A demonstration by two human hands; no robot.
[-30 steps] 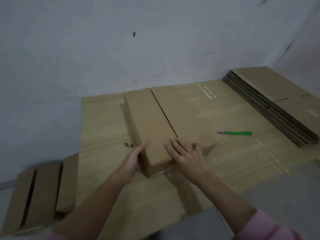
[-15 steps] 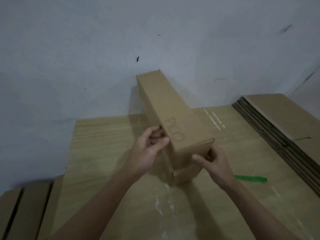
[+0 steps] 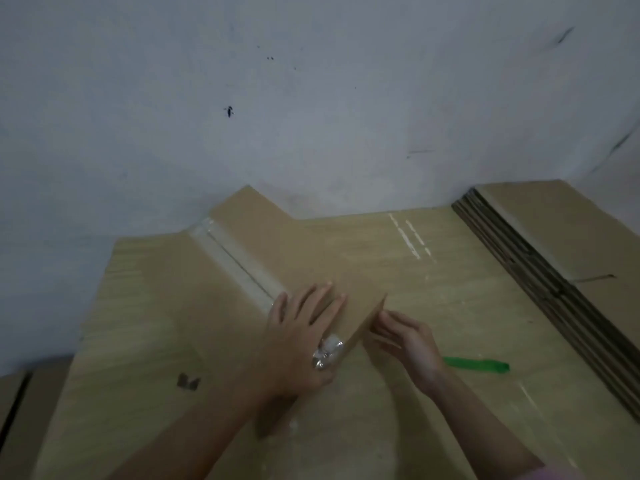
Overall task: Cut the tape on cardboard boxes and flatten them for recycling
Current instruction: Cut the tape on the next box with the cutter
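Note:
A long brown cardboard box (image 3: 304,258) lies on the wooden table (image 3: 138,306), running from the wall toward me. A strip of clear tape (image 3: 235,261) runs along its top seam and ends in a crumpled shiny bit at the near end. My left hand (image 3: 301,341) presses flat on the box top near that end, fingers straight. At the box's near right corner, my right hand (image 3: 405,344) touches the end face with loosely bent fingers. A green box cutter (image 3: 478,365) lies on the table just right of my right hand, untouched.
A stack of flattened cardboard boxes (image 3: 554,254) fills the table's right side up to the wall. More boxes (image 3: 20,410) stand low at the far left, beside the table. A small dark scrap (image 3: 188,381) lies on the table left of my forearm.
The box was lifted and turned over between my hands, then laid back down with the taped seam up. My left hand went from gripping its side to pressing on top.

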